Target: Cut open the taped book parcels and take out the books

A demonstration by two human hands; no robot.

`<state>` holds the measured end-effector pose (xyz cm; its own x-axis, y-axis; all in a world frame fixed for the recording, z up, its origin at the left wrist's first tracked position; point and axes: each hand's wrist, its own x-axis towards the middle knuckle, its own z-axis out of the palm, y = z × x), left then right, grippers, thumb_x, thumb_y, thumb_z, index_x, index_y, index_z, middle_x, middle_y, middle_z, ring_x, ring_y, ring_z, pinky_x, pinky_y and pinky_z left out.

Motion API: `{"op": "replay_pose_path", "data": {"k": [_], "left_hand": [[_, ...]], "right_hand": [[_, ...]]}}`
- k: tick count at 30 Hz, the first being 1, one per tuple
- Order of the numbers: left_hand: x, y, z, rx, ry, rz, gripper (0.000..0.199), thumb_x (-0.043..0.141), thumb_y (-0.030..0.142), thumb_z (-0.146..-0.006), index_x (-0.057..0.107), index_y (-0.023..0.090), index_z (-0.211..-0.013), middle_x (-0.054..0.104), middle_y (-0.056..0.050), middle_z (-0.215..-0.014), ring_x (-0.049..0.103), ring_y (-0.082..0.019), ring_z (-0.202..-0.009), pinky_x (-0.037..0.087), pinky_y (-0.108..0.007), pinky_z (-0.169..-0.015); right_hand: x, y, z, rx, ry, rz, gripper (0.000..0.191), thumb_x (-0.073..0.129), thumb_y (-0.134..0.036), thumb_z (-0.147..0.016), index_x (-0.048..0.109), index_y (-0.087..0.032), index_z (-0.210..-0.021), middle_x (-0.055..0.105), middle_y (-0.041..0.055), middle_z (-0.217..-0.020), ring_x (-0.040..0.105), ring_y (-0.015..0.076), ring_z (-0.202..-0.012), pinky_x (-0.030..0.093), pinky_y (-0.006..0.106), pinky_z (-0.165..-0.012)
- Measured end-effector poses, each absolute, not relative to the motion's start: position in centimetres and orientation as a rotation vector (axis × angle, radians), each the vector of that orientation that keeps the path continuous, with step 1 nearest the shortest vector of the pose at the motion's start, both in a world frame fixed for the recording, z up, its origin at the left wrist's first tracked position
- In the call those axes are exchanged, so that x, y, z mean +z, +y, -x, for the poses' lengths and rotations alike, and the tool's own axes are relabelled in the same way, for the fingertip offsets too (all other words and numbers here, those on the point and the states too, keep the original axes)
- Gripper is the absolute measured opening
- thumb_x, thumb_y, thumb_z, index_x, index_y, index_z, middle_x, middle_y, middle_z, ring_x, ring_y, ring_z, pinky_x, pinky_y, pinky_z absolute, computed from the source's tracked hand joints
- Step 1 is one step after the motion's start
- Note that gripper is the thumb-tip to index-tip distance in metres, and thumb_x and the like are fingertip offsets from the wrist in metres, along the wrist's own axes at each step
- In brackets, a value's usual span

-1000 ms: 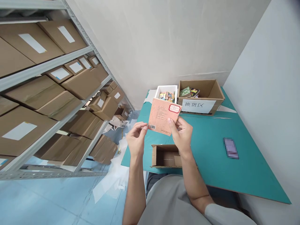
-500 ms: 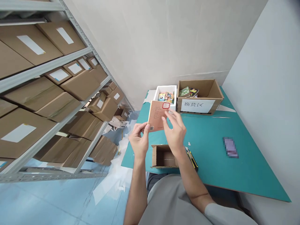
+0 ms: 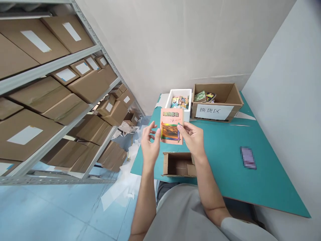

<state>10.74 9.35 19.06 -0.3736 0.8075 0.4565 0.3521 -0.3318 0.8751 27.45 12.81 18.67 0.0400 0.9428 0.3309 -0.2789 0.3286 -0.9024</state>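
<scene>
A small pink book (image 3: 171,117) is held up above the teal table, its illustrated cover facing me. My right hand (image 3: 193,137) pinches its right edge, the thumb lying on the cover. On the other side, my left hand (image 3: 150,142) is beside the left edge with its fingers spread apart, gripping nothing. Below the book, near the table's front edge, stands an open small cardboard box (image 3: 173,164); no items show inside it. Beyond the book is a white bin (image 3: 187,115) with several small colourful books or packets in it.
A larger cardboard box (image 3: 237,106) with a white handwritten label holds several books at the back. A blurred phone-like object (image 3: 248,158) lies on the teal table (image 3: 271,187). Shelves (image 3: 82,107) packed with cartons rise on the left; white wrapping sheets (image 3: 117,190) litter the floor.
The book has been turned from its back to its front cover. My right hand has taken hold of its right edge, and my left hand has let go.
</scene>
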Motion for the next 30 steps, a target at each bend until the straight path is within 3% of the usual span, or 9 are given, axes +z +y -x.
{"op": "replay_pose_path", "data": {"k": [3, 8, 12, 19, 22, 27, 30], "left_hand": [[18.7, 10.1, -8.9, 1.597, 1.328, -1.274, 0.044, 0.078, 0.053, -0.096, 0.081, 0.023, -0.129, 0.078, -0.012, -0.119, 0.072, -0.022, -0.100, 0.058, -0.034, -0.087], [17.9, 10.4, -8.2, 1.577, 1.183, -1.197, 0.047, 0.088, 0.046, -0.088, 0.081, 0.024, -0.128, 0.075, -0.006, -0.101, 0.067, -0.017, -0.088, 0.058, -0.030, -0.083], [18.1, 10.2, -7.8, 1.574, 1.187, -1.248, 0.042, 0.090, 0.044, -0.084, 0.082, 0.022, -0.119, 0.074, -0.008, -0.108, 0.066, -0.019, -0.098, 0.056, -0.030, -0.087], [18.9, 9.7, -7.6, 1.756, 1.239, -1.384, 0.023, 0.091, 0.040, -0.083, 0.079, 0.023, -0.093, 0.071, -0.008, -0.113, 0.066, -0.023, -0.110, 0.052, -0.031, -0.089], [19.0, 9.7, -7.6, 1.803, 1.286, -1.443, 0.020, 0.089, 0.040, -0.083, 0.079, 0.023, -0.089, 0.073, -0.010, -0.116, 0.068, -0.024, -0.112, 0.052, -0.032, -0.090], [19.2, 9.6, -7.7, 1.802, 1.239, -1.442, 0.020, 0.090, 0.040, -0.085, 0.081, 0.024, -0.091, 0.076, -0.009, -0.111, 0.071, -0.024, -0.107, 0.055, -0.034, -0.089], [19.3, 9.5, -7.9, 1.754, 1.257, -1.382, 0.030, 0.090, 0.042, -0.086, 0.083, 0.024, -0.109, 0.077, -0.006, -0.096, 0.071, -0.020, -0.091, 0.056, -0.032, -0.081]], "right_hand": [[18.3, 13.3, -28.4, 1.151, -1.192, 0.703, 0.037, 0.083, -0.055, -0.091, 0.086, -0.023, -0.111, 0.085, 0.0055, -0.109, 0.082, 0.0274, -0.100, 0.071, 0.043, -0.090], [17.6, 14.0, -28.6, 1.210, -1.249, 0.712, 0.042, 0.083, -0.058, -0.091, 0.084, -0.024, -0.116, 0.084, 0.0047, -0.109, 0.080, 0.0254, -0.097, 0.070, 0.042, -0.090], [17.7, 14.0, -28.5, 1.157, -1.305, 0.709, 0.042, 0.080, -0.059, -0.094, 0.081, -0.024, -0.117, 0.083, 0.0058, -0.114, 0.079, 0.0233, -0.097, 0.068, 0.039, -0.088], [18.8, 13.4, -28.5, 0.885, -1.436, 0.637, 0.021, 0.074, -0.051, -0.101, 0.080, -0.031, -0.105, 0.081, 0.0045, -0.126, 0.069, 0.0275, -0.133, 0.052, 0.053, -0.121], [19.1, 13.4, -28.4, 0.837, -1.449, 0.622, 0.019, 0.072, -0.051, -0.102, 0.080, -0.033, -0.100, 0.080, 0.0025, -0.130, 0.066, 0.0278, -0.140, 0.049, 0.057, -0.125], [18.8, 13.4, -28.6, 0.835, -1.413, 0.655, 0.018, 0.072, -0.047, -0.103, 0.083, -0.033, -0.106, 0.081, 0.0037, -0.127, 0.072, 0.0281, -0.130, 0.057, 0.053, -0.117], [18.4, 13.4, -28.7, 0.890, -1.320, 0.756, 0.029, 0.077, -0.047, -0.098, 0.080, -0.031, -0.122, 0.082, 0.0039, -0.112, 0.078, 0.0229, -0.098, 0.069, 0.040, -0.086]]}}
